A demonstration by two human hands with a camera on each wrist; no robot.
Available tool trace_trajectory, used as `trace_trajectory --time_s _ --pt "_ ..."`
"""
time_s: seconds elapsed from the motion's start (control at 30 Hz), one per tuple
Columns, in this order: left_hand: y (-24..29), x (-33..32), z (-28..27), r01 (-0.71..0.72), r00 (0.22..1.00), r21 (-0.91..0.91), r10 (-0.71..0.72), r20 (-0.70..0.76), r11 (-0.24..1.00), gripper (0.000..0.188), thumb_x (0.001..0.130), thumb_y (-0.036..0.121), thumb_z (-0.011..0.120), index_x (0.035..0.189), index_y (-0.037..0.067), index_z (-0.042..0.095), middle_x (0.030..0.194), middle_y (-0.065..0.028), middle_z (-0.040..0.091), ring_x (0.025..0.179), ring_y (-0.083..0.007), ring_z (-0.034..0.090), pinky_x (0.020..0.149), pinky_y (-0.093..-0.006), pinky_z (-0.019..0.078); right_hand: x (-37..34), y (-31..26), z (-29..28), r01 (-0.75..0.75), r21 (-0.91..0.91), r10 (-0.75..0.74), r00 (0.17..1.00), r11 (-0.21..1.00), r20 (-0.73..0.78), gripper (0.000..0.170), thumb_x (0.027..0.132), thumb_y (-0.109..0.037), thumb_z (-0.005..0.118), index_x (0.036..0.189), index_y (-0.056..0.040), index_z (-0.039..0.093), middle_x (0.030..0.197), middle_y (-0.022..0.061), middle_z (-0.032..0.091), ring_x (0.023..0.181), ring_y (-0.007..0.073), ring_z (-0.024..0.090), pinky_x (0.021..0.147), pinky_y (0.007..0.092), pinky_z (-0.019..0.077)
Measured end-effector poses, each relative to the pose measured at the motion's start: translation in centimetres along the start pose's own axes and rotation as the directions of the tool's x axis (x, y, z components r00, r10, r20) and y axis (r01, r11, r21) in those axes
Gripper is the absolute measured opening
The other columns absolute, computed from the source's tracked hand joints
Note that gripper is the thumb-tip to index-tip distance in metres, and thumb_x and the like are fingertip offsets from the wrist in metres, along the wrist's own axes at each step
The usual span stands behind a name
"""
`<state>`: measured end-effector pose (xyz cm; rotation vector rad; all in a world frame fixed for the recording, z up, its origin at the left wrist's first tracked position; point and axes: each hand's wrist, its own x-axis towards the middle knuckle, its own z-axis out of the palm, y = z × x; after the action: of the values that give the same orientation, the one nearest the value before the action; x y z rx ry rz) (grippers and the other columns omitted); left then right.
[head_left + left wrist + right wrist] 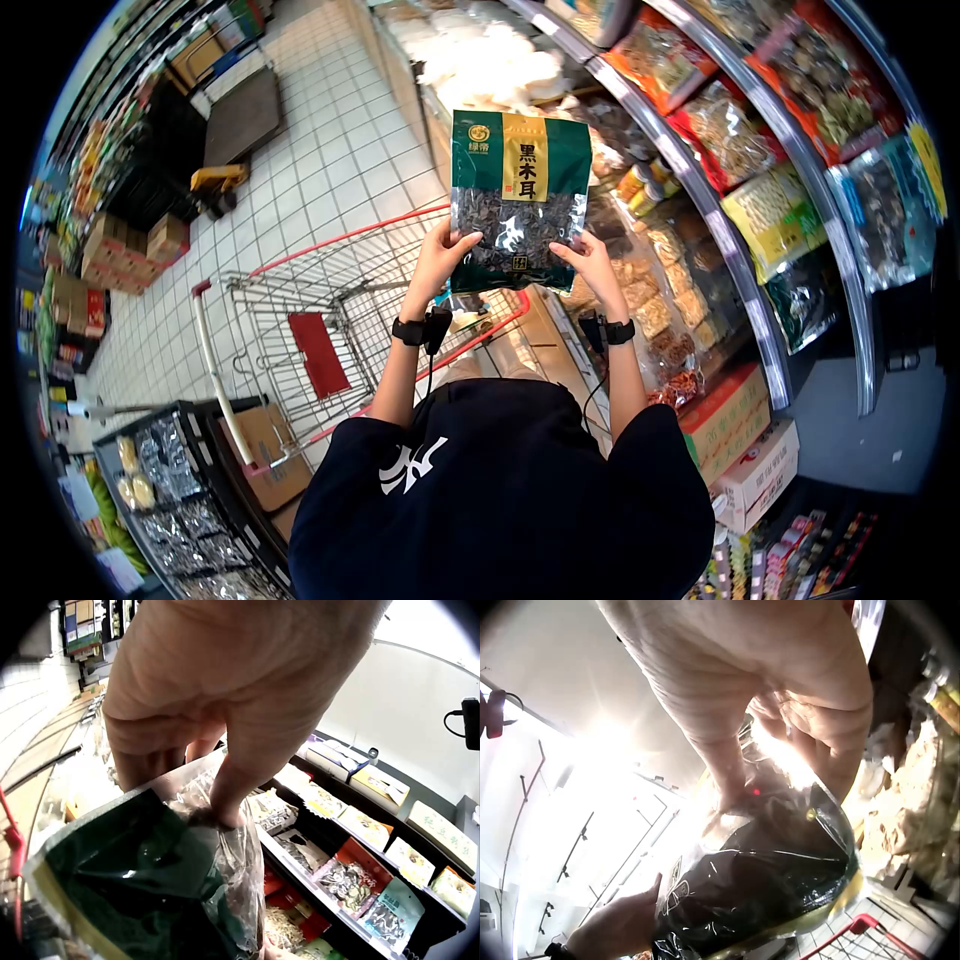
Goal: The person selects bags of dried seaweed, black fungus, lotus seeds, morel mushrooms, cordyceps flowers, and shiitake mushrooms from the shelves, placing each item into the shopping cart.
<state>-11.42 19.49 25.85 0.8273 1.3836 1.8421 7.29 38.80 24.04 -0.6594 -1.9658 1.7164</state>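
Observation:
A bag of dried black wood ear mushrooms [520, 215], green with a yellow label and a clear window, is held upright before the chest in the head view. My left hand [437, 262] grips its lower left edge, thumb on the front and fingers behind. On the lower right edge, my right hand [592, 268] pinches it the same way. Seen from the left wrist, the left hand's thumb [234, 787] presses into the crinkled clear film. The right wrist view shows the right thumb [724, 776] on the bag's shiny surface [772, 855].
A wire shopping cart [320, 365] with red trim stands at the left, just beyond the arms. Shelves of packaged dried goods [775, 220] curve along the right, above bins of loose goods [655, 300]. Cardboard boxes [760, 475] sit lower right. A tiled aisle [330, 130] runs ahead.

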Motion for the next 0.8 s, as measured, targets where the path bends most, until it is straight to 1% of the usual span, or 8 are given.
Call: trace_trajectory --time_s 0.03,0.07,0.33,0.43,0.53,0.67,0.7,0.8 --pt "-0.4 -0.4 -1.5 0.001 1.0 0.001 -0.001 -0.026 1.0 0.03 0.087 0.008 0.064 0.114 -0.003 0.054 0.089 0.0003 0.065 0.077 -0.0028 0.057 0.067 -0.0191 0.0464 0.6 -0.1 1.3 -0.021 -0.137 0.025 0.999 0.99 0.029 0.026 0.08 -0.021 0.074 0.092 -0.0022 0.061 0.077 -0.0055 0.056 0.068 0.0025 0.046 0.06 0.0197 0.0378" --pt "-1.0 -0.8 -3.0 0.013 0.999 0.051 -0.011 -0.043 0.999 0.031 0.087 0.008 0.063 0.115 -0.003 0.054 0.089 0.0003 0.065 0.077 -0.0029 0.057 0.067 -0.0192 0.0465 0.7 -0.1 2.6 0.004 -0.054 -0.002 1.0 0.999 0.028 0.031 0.078 -0.028 0.076 0.08 -0.0032 0.057 0.07 -0.0064 0.05 0.064 0.0028 0.04 0.057 0.0207 0.0337" --pt "-6.5 -3.4 -12.8 0.086 0.973 0.252 -0.026 -0.231 0.964 0.03 0.081 0.011 0.069 0.106 -0.002 0.058 0.074 0.0061 0.054 0.065 -0.003 0.044 0.059 -0.0196 0.0383 4.9 6.9 10.1 -0.078 -0.286 0.145 0.964 0.955 0.222 0.034 0.079 -0.032 0.075 0.075 -0.0032 0.058 0.065 -0.0041 0.052 0.063 0.0043 0.049 0.056 0.0215 0.0409" --pt "-7.4 -4.3 -15.1 0.116 0.962 0.222 -0.054 -0.266 0.968 0.028 0.081 0.011 0.069 0.104 -0.001 0.058 0.076 0.0049 0.055 0.067 -0.0038 0.046 0.06 -0.0205 0.0396 5.8 8.7 12.0 -0.175 -0.271 0.25 0.93 0.946 0.271 0.032 0.082 -0.028 0.072 0.095 -0.0012 0.06 0.077 0.0004 0.061 0.067 0.0065 0.055 0.061 0.0232 0.0475" --pt "-9.8 -4.7 -17.1 0.216 0.945 0.186 -0.157 -0.288 0.958 0.026 0.083 0.016 0.068 0.103 0.002 0.06 0.083 0.0019 0.061 0.071 -0.0051 0.051 0.064 -0.0216 0.0417 6.1 12.6 13.7 -0.162 -0.113 0.185 0.955 0.98 0.234 0.033 0.08 -0.025 0.072 0.096 -0.0001 0.058 0.067 -0.0002 0.055 0.06 0.0065 0.05 0.053 0.0237 0.042" --pt "-13.4 -5.3 -18.7 0.334 0.933 0.187 -0.296 -0.207 0.924 0.027 0.08 0.016 0.071 0.103 0.003 0.062 0.086 0.0016 0.063 0.075 -0.0064 0.054 0.069 -0.0238 0.0437 4.8 15.4 14.3 -0.276 -0.193 0.318 0.92 0.941 0.23 0.036 0.082 -0.019 0.067 0.11 0.0019 0.057 0.08 0.0035 0.062 0.066 0.0103 0.057 0.057 0.0257 0.0461" --pt "-14.6 -5.4 -19.0 0.384 0.914 0.209 -0.339 -0.222 0.899 0.029 0.08 0.016 0.072 0.104 0.004 0.063 0.087 0.0015 0.063 0.077 -0.0064 0.055 0.072 -0.0245 0.0444 4.7 16.5 14.0 -0.318 -0.286 0.394 0.879 0.904 0.269 0.043 0.085 -0.023 0.066 0.118 0.0022 0.054 0.093 0.0071 0.064 0.083 0.0122 0.061 0.068 0.027 0.0504" --pt "-17.4 -5.8 -19.3 0.447 0.891 0.172 -0.42 -0.17 0.878 0.028 0.08 0.014 0.072 0.105 0.004 0.063 0.09 0.0011 0.064 0.079 -0.0068 0.056 0.073 -0.0251 0.0449 3.7 19.2 13.7 -0.349 -0.27 0.414 0.878 0.897 0.241 0.043 0.083 -0.02 0.066 0.117 0.0035 0.054 0.091 0.0097 0.064 0.077 0.014 0.06 0.065 0.0285 0.0488"
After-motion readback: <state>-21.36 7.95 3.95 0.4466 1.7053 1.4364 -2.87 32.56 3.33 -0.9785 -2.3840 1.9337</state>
